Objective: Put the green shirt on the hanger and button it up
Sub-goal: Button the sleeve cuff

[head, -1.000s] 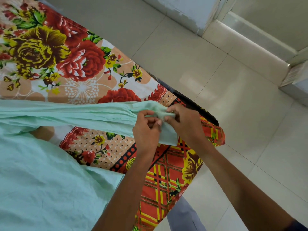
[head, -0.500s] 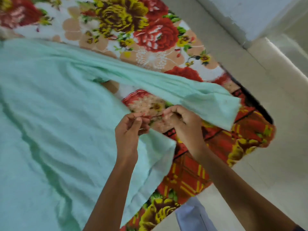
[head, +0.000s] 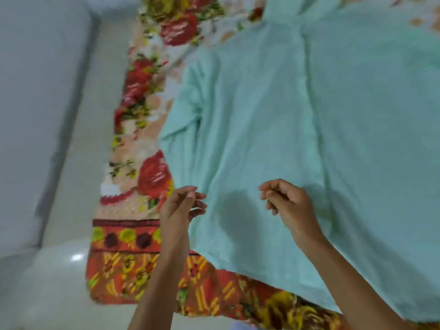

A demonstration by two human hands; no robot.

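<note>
The floral bedsheet (head: 133, 246), red and yellow with a plaid border at its near edge, covers the surface from left to right, and a pale tiled floor (head: 59, 282) runs along its left side. Most of the sheet is taken up by the green shirt (head: 297, 127), which lies spread flat, its hem toward the near edge and what looks like its collar at the far end; one sleeve (head: 183, 115) is folded along the left side. It is a pale mint colour, thin and lightly creased, with a long fold running down its middle. No buttons or hanger can be made out in this blurred view.

The cloth looks light, soft and limp, so it should slide easily over the sheet and sag wherever it is unsupported; the firmer collar or shoulder seams seem the best places to take hold.

The left hand (head: 181, 208) hovers at the shirt's left edge, the right hand (head: 285, 201) over its lower middle. Both have fingers loosely curled with tips drawn together, apparently holding nothing, though blur hides whether they touch the fabric.
</note>
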